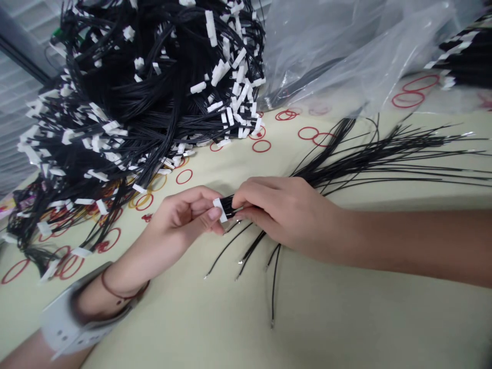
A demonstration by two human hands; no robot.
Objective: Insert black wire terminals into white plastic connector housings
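My left hand (180, 220) pinches a small white connector (220, 209) between thumb and fingers. My right hand (286, 212) is closed on thin black wires (229, 205) that run into that connector. Under my right hand lies a loose bundle of black wires (384, 154), fanning out to the right across the table, with a few bare-tipped ends (246, 256) sticking out toward me. Both hands meet at the middle of the view, just above the pale table top (307, 318).
A big heap of black wire harnesses with white connectors (146, 102) fills the upper left. Red rubber bands (261, 146) lie scattered on the table. A clear plastic bag (346, 51) sits at the back, and more harnesses (467, 56) at the far right.
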